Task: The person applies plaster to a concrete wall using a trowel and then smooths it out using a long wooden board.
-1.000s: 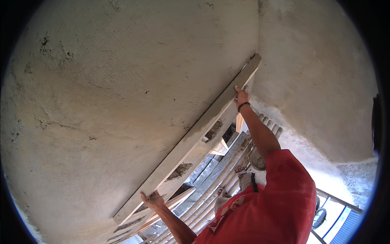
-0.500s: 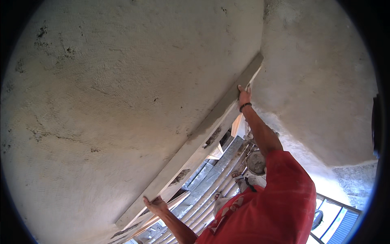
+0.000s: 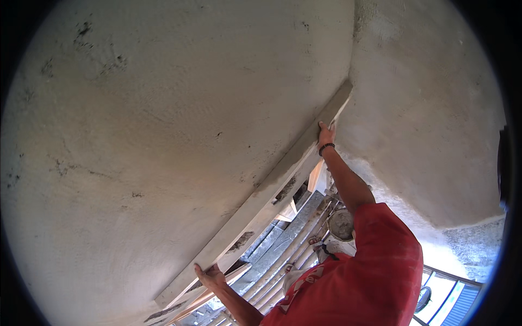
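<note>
A long, straight board (image 3: 258,198), pale and smeared with wet plaster, runs diagonally across the view. One long edge lies against the rough grey plastered surface (image 3: 136,136). My left hand (image 3: 211,276) grips it close to its lower-left end, thumb on the face and fingers behind the edge. Farther up, my right hand (image 3: 326,135) holds the same board near its upper end, which reaches the corner with the adjoining plastered wall (image 3: 418,119). A dark bracelet (image 3: 327,146) circles my right wrist. The fingers of both hands are partly hidden behind the board.
Below lies a platform of poles and planks (image 3: 283,261). A round bucket of grey mix (image 3: 341,224) stands there near my body. Wooden pieces (image 3: 288,212) jut out beneath the board. At lower right is a metal-framed opening (image 3: 446,296).
The plaster's dark marks and the upper end of the board appear slightly lower in view. Both hands keep their grip, and the board still lies against the plaster.
</note>
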Available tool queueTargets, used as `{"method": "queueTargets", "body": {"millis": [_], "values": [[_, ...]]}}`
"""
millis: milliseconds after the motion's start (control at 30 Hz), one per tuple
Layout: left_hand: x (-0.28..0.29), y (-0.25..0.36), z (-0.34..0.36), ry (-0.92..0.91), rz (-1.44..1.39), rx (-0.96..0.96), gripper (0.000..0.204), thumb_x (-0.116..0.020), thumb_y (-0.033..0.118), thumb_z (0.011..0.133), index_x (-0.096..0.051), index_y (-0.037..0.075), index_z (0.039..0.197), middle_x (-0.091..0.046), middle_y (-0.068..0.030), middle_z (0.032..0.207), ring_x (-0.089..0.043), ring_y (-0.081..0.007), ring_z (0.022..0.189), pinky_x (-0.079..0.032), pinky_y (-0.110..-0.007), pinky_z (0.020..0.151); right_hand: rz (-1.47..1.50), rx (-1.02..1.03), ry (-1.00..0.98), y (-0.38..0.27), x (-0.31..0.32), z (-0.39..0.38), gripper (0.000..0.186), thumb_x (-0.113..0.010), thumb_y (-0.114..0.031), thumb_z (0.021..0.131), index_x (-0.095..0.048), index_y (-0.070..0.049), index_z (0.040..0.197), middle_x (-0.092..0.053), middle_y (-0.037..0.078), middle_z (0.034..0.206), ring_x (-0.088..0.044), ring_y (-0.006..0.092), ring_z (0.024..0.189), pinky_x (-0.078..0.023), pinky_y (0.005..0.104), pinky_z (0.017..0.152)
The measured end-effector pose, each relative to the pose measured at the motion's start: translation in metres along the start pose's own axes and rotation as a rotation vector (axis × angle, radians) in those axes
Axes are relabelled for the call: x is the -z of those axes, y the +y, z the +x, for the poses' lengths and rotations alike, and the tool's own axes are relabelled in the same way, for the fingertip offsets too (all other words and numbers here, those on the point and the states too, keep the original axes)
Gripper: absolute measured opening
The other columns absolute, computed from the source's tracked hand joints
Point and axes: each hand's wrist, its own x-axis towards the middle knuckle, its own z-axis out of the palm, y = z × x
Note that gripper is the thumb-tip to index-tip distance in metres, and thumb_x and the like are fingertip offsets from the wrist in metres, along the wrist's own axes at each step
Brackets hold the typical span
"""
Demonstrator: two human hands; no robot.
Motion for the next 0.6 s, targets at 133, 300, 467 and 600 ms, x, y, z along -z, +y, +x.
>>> {"method": "queueTargets", "body": {"millis": [133, 300, 467, 600], "values": [[0.002, 0.003, -0.001, -0.019, 0.01, -0.03, 0.042, -0.063, 0.029, 0.08, -0.051, 0.003, 0.11, -0.054, -0.0132, 0.114, -0.052, -0.0255, 0.105, -0.045, -0.039, 0.088, 0.038, -0.019, -0.066, 0.003, 0.004, 0.0, 0.06, -0.06, -0.012, 0.077, -0.035, -0.004, 0.131, -0.052, 0.013, 0.115, -0.052, 0.0255, 0.099, -0.044, 0.0342, 0.083], [-0.014, 0.029, -0.008, -0.023, -0.047, -0.06, 0.043, -0.063, 0.029, 0.079, -0.051, 0.003, 0.11, -0.053, -0.0133, 0.115, -0.051, -0.0257, 0.107, -0.044, -0.039, 0.09, -0.018, 0.127, -0.204, -0.071, -0.039, -0.021, 0.062, -0.059, -0.012, 0.077, -0.032, 0.0, 0.131, -0.05, 0.013, 0.118, -0.05, 0.0243, 0.1, -0.041, 0.033, 0.087], [-0.043, 0.055, -0.026, -0.002, -0.137, 0.004, 0.046, -0.064, 0.028, 0.079, -0.05, 0.001, 0.113, -0.052, -0.0139, 0.118, -0.05, -0.0269, 0.109, -0.043, -0.039, 0.094, 0.095, 0.237, -0.365, -0.146, -0.073, -0.037, 0.062, -0.059, -0.013, 0.077, -0.03, 0.004, 0.13, -0.049, 0.015, 0.117, -0.048, 0.0225, 0.102, -0.038, 0.0312, 0.09], [-0.05, 0.062, -0.032, 0.002, -0.1, -0.03, 0.047, -0.065, 0.029, 0.078, -0.05, 0.002, 0.113, -0.052, -0.0135, 0.118, -0.05, -0.027, 0.109, -0.043, -0.04, 0.091, 0.116, 0.274, -0.353, -0.167, -0.086, -0.057, 0.065, -0.058, -0.012, 0.078, -0.027, 0.005, 0.132, -0.049, 0.015, 0.117, -0.046, 0.0212, 0.105, -0.038, 0.0307, 0.09]]}}
